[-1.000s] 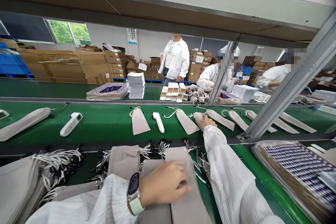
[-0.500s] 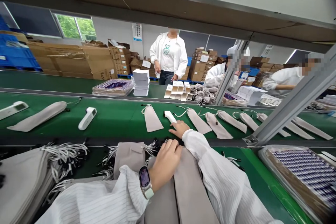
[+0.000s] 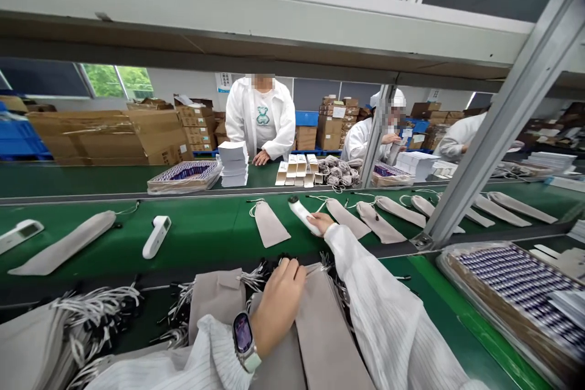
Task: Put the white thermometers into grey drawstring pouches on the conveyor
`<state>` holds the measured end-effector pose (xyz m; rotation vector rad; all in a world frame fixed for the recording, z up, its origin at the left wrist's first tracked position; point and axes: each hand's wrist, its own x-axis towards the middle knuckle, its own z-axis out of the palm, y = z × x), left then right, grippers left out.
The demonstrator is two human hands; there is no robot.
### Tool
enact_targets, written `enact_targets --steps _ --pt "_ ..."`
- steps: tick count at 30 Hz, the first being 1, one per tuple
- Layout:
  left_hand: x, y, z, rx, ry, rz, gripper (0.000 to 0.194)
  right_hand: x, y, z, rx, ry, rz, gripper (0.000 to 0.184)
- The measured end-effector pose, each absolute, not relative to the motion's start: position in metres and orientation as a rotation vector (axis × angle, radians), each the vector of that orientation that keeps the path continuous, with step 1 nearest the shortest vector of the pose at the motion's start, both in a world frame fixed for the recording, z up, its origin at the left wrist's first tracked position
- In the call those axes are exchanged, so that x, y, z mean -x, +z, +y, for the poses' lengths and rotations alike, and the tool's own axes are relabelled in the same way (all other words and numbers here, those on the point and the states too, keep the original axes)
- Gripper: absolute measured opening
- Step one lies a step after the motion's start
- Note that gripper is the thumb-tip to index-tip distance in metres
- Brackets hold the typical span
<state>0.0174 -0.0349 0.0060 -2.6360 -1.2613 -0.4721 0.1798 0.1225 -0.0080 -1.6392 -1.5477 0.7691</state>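
My right hand (image 3: 321, 223) is closed around a white handheld thermometer (image 3: 301, 214), its dark-tipped head pointing up and left over the green conveyor belt. My left hand (image 3: 278, 298), with a watch at the wrist, is curled over the drawstring ends of the grey pouches (image 3: 329, 329) lying in front of me. Its fingertips are hidden, so what they pinch cannot be made out. Just left of the thermometer, a grey drawstring pouch (image 3: 270, 225) lies on the belt. Another thermometer (image 3: 156, 236) lies farther left, beside a long filled pouch (image 3: 68, 241).
Several pouches (image 3: 381, 222) lie along the belt to the right, near a slanted metal post (image 3: 498, 116). Stacked pouches (image 3: 27, 341) sit at near left. A plastic-wrapped tray (image 3: 475, 298) stands at right. Co-workers (image 3: 262, 116) are across the line. A shelf (image 3: 228, 30) spans overhead.
My right hand has taken hold of the thermometer and raised it off the belt. The left hand stays over the pouches. My view has tilted up, and the co-worker opposite now leans over the table.
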Motion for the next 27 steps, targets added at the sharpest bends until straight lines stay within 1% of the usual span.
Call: enact_targets --steps 3,4,6,8,10,12,14,17,20,23,25,27 --pt "-0.016 0.011 -0.032 2.669 -0.526 -1.302 0.016 -0.184 0.013 0.112 1.379 0.943 -1.462 0.031" --pt "-0.015 0.013 -0.031 2.715 -0.572 -1.322 0.017 -0.185 0.022 0.107 1.227 1.042 -1.404 0.037" --pt "-0.013 0.018 -0.028 2.864 -0.688 -1.386 0.019 -0.186 0.041 0.095 0.868 1.264 -1.253 0.058" --pt "-0.011 0.023 -0.023 3.039 -0.824 -1.477 0.020 -0.186 0.060 0.082 0.612 1.408 -1.141 0.073" --pt "-0.009 0.027 -0.019 3.144 -0.969 -1.567 0.023 -0.184 0.075 0.071 0.565 1.409 -1.150 0.080" --pt "-0.008 0.029 -0.017 3.163 -1.099 -1.604 0.024 -0.179 0.082 0.063 0.580 1.348 -1.191 0.083" --pt "-0.007 0.032 -0.018 3.157 -1.186 -1.585 0.022 -0.171 0.083 0.059 0.581 1.289 -1.200 0.082" --pt "-0.008 0.037 -0.023 3.148 -1.237 -1.533 0.017 -0.155 0.078 0.058 0.554 1.282 -1.153 0.074" --pt "-0.009 0.040 -0.025 3.119 -1.299 -1.503 0.017 -0.141 0.074 0.055 0.531 1.352 -1.100 0.066" --pt "-0.007 0.040 -0.022 3.010 -1.445 -1.531 0.019 -0.134 0.073 0.052 0.544 1.467 -1.095 0.059" --pt "-0.004 0.040 -0.017 2.918 -1.541 -1.549 0.020 -0.134 0.072 0.051 0.581 1.522 -1.132 0.056" --pt "-0.001 0.042 -0.011 2.826 -1.625 -1.552 0.021 -0.136 0.070 0.051 0.644 1.522 -1.238 0.050"
